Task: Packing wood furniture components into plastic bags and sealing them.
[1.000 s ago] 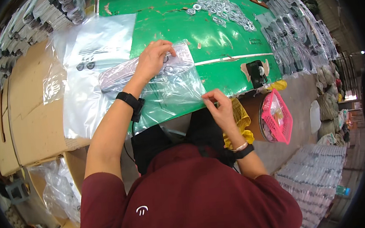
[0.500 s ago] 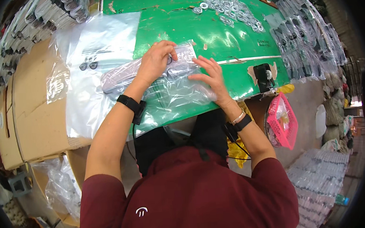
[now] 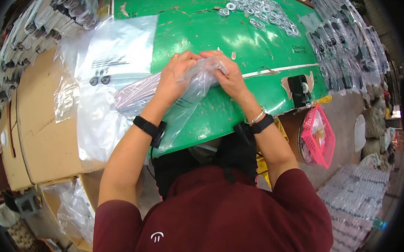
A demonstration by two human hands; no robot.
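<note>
Evidently, a clear plastic bag (image 3: 182, 106) is gripped at its upper end by both hands, which are brought together over the green bench (image 3: 191, 33). The left hand (image 3: 175, 74) is clenched on the bag's crumpled top, and the right hand (image 3: 229, 75) is closed on the same end just beside it, fingertips almost touching; the mouth seems to be pinched shut between them so that it can be worked. Below the hands the bag is left hanging slack across the bench edge, towards the left wrist and its black wristband (image 3: 150, 129). The bag is seen as thin, wrinkled and transparent, with a pale purplish shape faintly visible inside. Beyond the left hand, flat clear bags (image 3: 113, 57) are laid over a cardboard box (image 3: 38, 123). Beyond the right hand, small bagged metal rings (image 3: 259, 12) are scattered.
</note>
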